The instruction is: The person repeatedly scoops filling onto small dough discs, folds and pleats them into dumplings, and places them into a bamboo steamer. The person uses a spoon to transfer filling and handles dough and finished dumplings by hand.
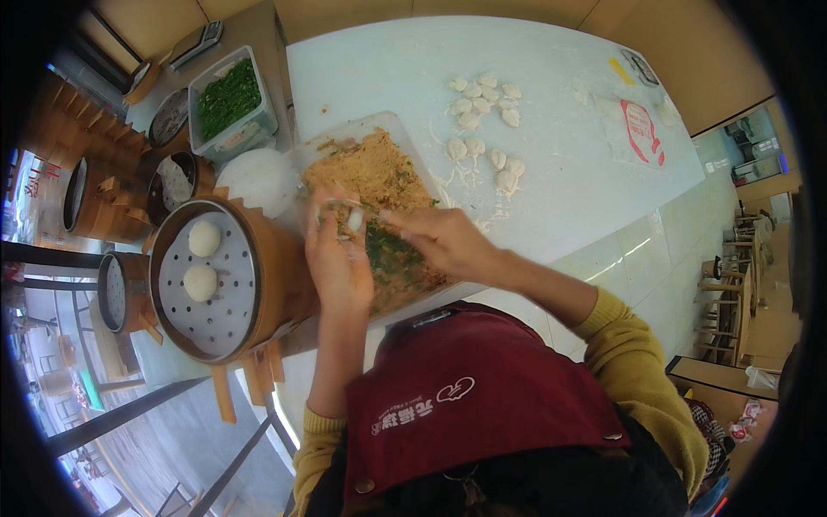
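Observation:
Above a plastic tub (394, 123) of minced filling with chopped greens, my left hand (339, 258) cups a piece of dough (355, 218) with some filling on it. My right hand (452, 242) is closed on the handle of a thin tool, whose blurred end reaches the dough; its exact kind cannot be told. To the left, two round white buns (201, 283) sit on the perforated liner of a bamboo steamer (278, 284). Several floured dough pieces (475, 106) lie on the white table beyond the tub.
A clear container of chopped greens (229, 97) stands at the upper left, near more bamboo steamers (97, 200) and a white round thing (257, 181). A printed plastic bag (630, 129) lies on the white table (568, 194) at right. A scale (197, 44) stands at the back left.

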Available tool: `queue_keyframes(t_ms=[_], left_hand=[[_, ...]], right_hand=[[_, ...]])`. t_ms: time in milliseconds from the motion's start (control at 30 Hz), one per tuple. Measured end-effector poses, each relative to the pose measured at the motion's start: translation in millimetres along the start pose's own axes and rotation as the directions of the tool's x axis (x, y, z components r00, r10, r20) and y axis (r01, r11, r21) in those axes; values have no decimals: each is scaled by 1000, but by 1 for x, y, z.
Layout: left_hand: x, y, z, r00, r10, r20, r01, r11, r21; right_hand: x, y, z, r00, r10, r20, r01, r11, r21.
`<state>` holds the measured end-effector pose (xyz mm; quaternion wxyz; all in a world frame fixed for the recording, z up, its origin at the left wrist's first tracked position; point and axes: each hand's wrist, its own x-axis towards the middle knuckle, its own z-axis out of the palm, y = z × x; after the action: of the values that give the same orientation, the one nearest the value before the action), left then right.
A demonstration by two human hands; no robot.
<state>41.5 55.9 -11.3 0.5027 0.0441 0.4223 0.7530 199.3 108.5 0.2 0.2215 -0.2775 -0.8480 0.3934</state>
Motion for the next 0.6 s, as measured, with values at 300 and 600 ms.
queue_keyframes(t_ms=[300,600], left_hand=[[4,18,-36,996,-61,71,59,998,27],[6,11,-35,996,-68,61,65,997,48]], right_hand=[[39,24,-61,913,223,342,162,572,-804],[13,-11,-51,815,175,552,424,470,-774]])
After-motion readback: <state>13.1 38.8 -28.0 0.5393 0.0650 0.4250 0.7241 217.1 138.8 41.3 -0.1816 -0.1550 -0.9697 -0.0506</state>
